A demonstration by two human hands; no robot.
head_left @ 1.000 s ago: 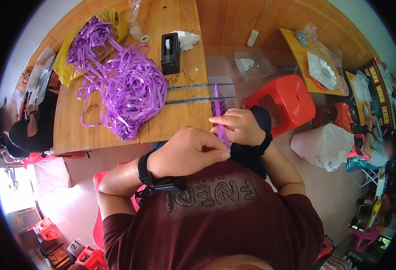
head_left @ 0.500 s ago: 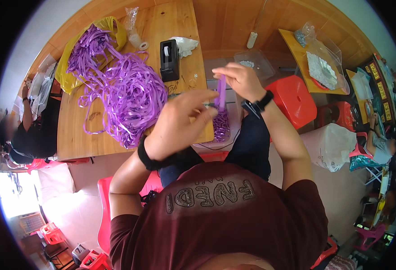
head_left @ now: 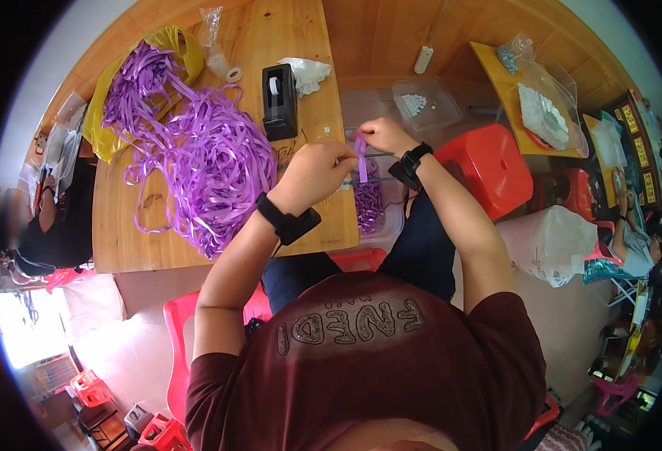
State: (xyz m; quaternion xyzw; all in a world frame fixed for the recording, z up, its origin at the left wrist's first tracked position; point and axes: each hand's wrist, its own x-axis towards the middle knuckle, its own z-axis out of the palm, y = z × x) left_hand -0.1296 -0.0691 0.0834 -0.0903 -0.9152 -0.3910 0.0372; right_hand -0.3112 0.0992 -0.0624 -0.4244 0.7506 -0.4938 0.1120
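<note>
Pinching the top of a purple strip (head_left: 362, 167) btwn thumb and fingers, the R hand (head_left: 388, 138) of a seated person in a maroon tee (head_left: 391, 353) is up just off the R edge of the bench (head_left: 316, 248). The L hand (head_left: 312, 176) is opposite, fingertips drawn close right beside the strip; whether they grip it, can't tell. The two hands are near each other but apart, each w/ a black band at the wrist.

The strip is upright at two thin rods (head_left: 380, 180) jutting past the bench edge; can't tell if it loops round them. Below, a clear tub (head_left: 395, 222) on the R side of the bench holds a pile of purple pcs (head_left: 368, 207).

On the bench, L of the hands: a big tangle of purple ribbon (head_left: 222, 173), part of it in a yellow bag (head_left: 99, 124), plus a black tape dispenser (head_left: 279, 113) nr a crumpled white wrap (head_left: 306, 74). At R, a red stool (head_left: 489, 167) and a white sack (head_left: 549, 240). Co-workers sit far L (head_left: 60, 225) and far R (head_left: 636, 239).
</note>
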